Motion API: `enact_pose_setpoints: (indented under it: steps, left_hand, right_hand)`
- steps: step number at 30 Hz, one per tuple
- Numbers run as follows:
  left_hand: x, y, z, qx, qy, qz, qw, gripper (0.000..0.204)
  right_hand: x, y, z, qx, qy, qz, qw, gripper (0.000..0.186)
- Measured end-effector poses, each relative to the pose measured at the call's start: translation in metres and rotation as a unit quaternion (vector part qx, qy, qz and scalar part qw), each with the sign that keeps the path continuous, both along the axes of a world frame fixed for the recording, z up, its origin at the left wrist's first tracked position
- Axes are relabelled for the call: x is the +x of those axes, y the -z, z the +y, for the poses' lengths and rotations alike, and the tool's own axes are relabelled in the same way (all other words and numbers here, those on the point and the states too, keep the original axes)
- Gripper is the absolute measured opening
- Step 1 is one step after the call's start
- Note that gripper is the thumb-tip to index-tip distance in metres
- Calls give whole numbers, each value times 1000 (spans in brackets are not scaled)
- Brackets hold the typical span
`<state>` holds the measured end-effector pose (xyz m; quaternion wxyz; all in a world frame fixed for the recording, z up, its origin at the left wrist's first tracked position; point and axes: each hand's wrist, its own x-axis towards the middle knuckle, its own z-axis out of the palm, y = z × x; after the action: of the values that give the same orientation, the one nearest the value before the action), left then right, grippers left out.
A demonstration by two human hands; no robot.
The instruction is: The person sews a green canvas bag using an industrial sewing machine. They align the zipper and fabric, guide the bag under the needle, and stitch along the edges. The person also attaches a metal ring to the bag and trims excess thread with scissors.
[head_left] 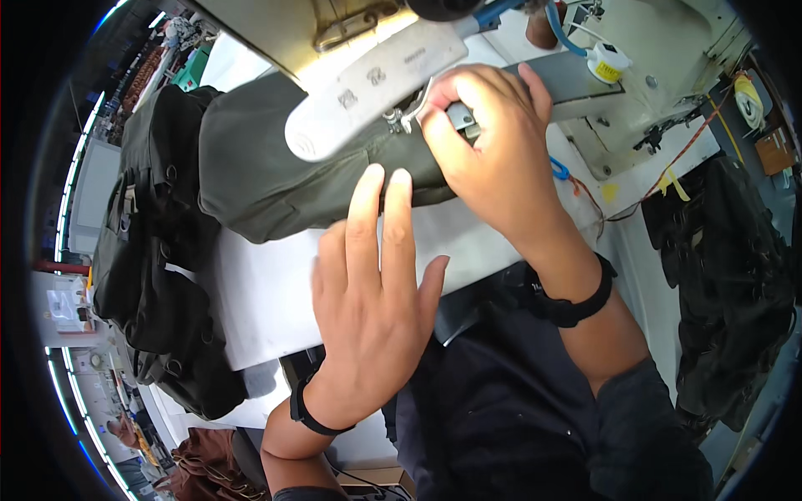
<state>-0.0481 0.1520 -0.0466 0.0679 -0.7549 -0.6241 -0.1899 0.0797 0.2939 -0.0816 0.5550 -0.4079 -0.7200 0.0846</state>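
Note:
A dark green bag (pixel 267 159) lies across the sewing machine's bed, partly beneath its pale head (pixel 368 88). My left hand (pixel 368 288) is spread open, palm down, with its fingertips at the bag's near side. My right hand (pixel 497 138) is bent beside the machine's presser foot (pixel 401 119), thumb and index finger drawn close together. What those fingers hold is too small or hidden to make out. Behind the knuckles, a grey metal part of the machine shows in part.
Dark bags (pixel 159 225) hang in a pile on the left, with brown ones (pixel 209 463) below. More dark bags (pixel 727 284) hang at right. A white worktop (pixel 267 292) runs under the work. Blue-handled scissors (pixel 559 169) and a white-and-yellow device (pixel 608 63) sit right of my right hand.

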Motion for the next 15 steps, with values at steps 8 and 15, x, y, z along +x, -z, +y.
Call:
enact_pose_setpoints:
  steps: [8, 15]
  left_hand:
    - [-22, 20, 54, 93, 53, -62, 992, 102]
    - [-35, 38, 85, 125, 95, -245, 957, 75]
  right_hand:
    - [2, -1, -17, 28, 1, -16, 999, 11]
    - [20, -1, -30, -14, -75, -35, 997, 16]
